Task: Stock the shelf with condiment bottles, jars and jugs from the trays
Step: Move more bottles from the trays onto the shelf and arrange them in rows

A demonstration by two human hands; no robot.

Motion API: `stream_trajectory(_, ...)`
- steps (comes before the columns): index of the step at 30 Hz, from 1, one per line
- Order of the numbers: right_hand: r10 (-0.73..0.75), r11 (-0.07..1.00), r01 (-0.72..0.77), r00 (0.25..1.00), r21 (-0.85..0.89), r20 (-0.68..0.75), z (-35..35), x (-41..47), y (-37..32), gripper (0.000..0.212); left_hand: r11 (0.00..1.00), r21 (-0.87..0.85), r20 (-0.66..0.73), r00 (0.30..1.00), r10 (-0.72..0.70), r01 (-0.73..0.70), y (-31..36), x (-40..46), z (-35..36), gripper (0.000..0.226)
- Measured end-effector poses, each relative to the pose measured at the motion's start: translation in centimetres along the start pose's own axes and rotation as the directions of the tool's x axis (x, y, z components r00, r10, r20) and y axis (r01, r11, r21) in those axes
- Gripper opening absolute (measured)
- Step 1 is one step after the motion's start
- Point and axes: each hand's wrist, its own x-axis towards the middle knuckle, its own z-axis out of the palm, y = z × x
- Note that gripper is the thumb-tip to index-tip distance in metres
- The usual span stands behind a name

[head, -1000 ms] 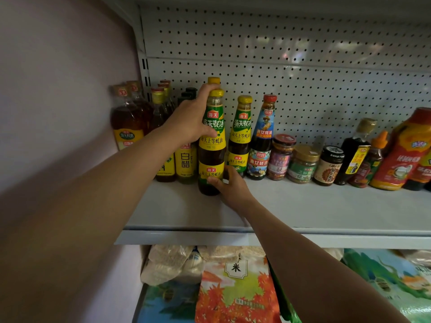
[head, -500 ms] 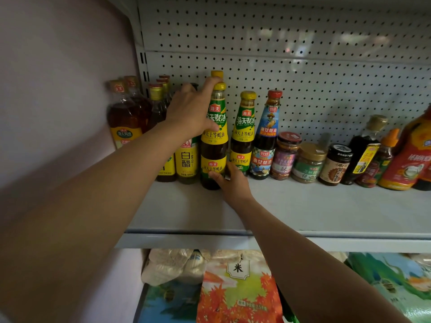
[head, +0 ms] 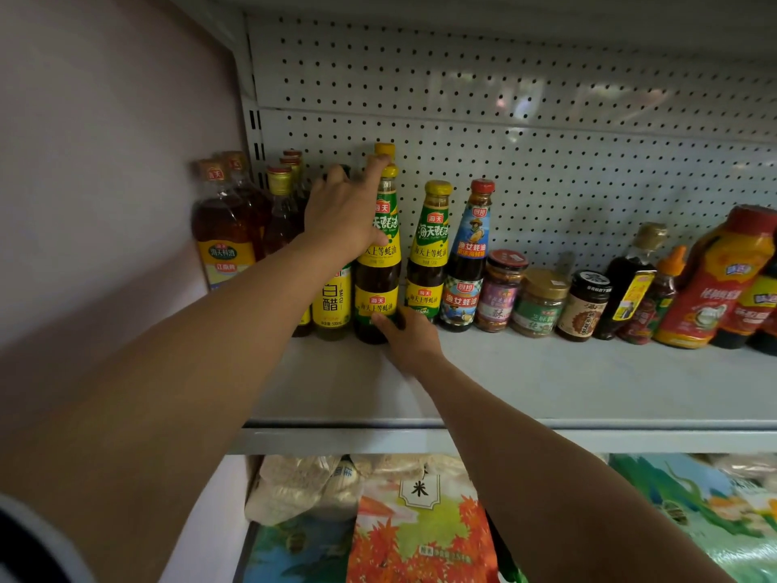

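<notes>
A dark oyster sauce bottle (head: 378, 284) with a yellow cap and a green-yellow label stands upright on the white shelf (head: 546, 385), at the front of the left group. My left hand (head: 340, 216) holds its upper part, thumb across the label and index finger reaching up to the cap. My right hand (head: 410, 342) grips its base, thumb in front and fingers at its right side. A matching oyster sauce bottle (head: 429, 254) stands just to the right, and another yellow cap (head: 384, 148) shows behind.
Left of the held bottle stand a white vinegar bottle (head: 332, 305) and amber cooking wine jugs (head: 223, 237) by the wall. To its right run a blue-label bottle (head: 466, 267), three jars (head: 538, 305) and red sauce bottles (head: 714, 288). Rice bags (head: 420, 528) fill the lower shelf.
The held bottle has slid slightly back toward the row. My left fingers have stretched further up to the cap; my right hand stays at the base.
</notes>
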Motion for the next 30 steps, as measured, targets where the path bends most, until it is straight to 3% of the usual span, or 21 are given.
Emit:
stream_trajectory(4,0.024,0.998,-0.026,0.999,-0.057,-0.025,-1.6,-1.1,-0.2,0.049,0.999,0.019,-0.015,1.0,-0.026,0.026,0.4,-0.3,0.1,0.109)
stream_trajectory(8,-0.035,0.99,0.03,0.999,-0.141,-0.037,-4.0,-2.9,0.1,0.048,0.995,0.101,-0.133,0.991,-0.012,0.026,0.7,-1.8,0.5,0.118)
stream_trajectory(11,-0.075,0.99,0.069,0.996,-0.121,-0.046,-6.3,-4.4,0.3,0.05,0.995,0.052,-0.192,0.978,-0.076,0.088,1.1,-4.2,0.9,0.115)
stream_trajectory(15,-0.139,0.977,0.139,0.99,-0.165,0.01,-8.5,-6.2,0.6,0.058,0.949,-0.194,-0.127,0.953,-0.274,0.247,1.7,-8.9,1.2,0.091)
stream_trajectory(18,-0.162,0.953,0.18,0.983,-0.244,0.091,-9.1,-7.7,0.8,0.077,0.905,-0.246,-0.088,0.922,-0.376,0.346,1.1,-13.5,1.9,0.082)
stream_trajectory(24,-0.244,0.891,0.326,0.93,-0.315,0.274,-8.0,-11.9,0.7,0.078,0.834,-0.182,-0.014,0.847,-0.531,0.521,-0.3,-23.6,3.2,0.074)
stream_trajectory(30,-0.369,0.81,0.5,0.84,-0.305,0.396,-4.2,-17.6,3.0,0.071,0.814,-0.018,0.048,0.814,-0.579,0.58,-1.6,-32.7,5.7,0.078)
